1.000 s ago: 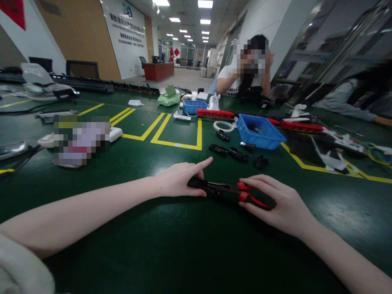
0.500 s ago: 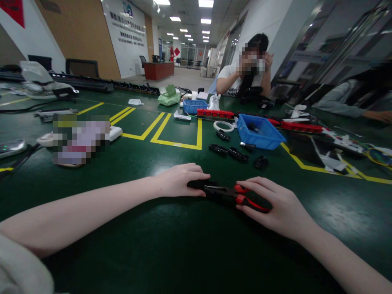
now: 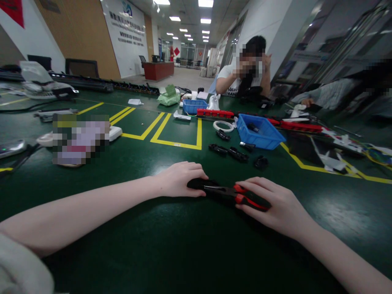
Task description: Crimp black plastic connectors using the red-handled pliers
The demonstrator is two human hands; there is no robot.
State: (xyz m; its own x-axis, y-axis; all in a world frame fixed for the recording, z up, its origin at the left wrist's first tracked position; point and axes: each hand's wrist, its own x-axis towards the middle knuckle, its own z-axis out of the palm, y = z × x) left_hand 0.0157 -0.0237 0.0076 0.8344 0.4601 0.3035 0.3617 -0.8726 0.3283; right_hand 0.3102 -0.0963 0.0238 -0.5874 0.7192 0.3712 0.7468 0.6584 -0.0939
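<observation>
Between its thumb and fingers, the left hand point(image 3: 179, 179) is pinching a black part point(image 3: 196, 184); red-handled pliers point(image 3: 226, 191), held in the right hand point(image 3: 283, 206), fingers curled, are perhaps touching it in shadow. Beyond the fingers, black pieces point(image 3: 238, 154) are lying near a blue bin point(image 3: 266, 140).

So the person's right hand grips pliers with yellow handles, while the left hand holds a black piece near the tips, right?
Not quite: in the head view the pliers have red and black handles, not yellow. The right hand does grip them, and the left hand does hold a black piece near the tips.
</observation>
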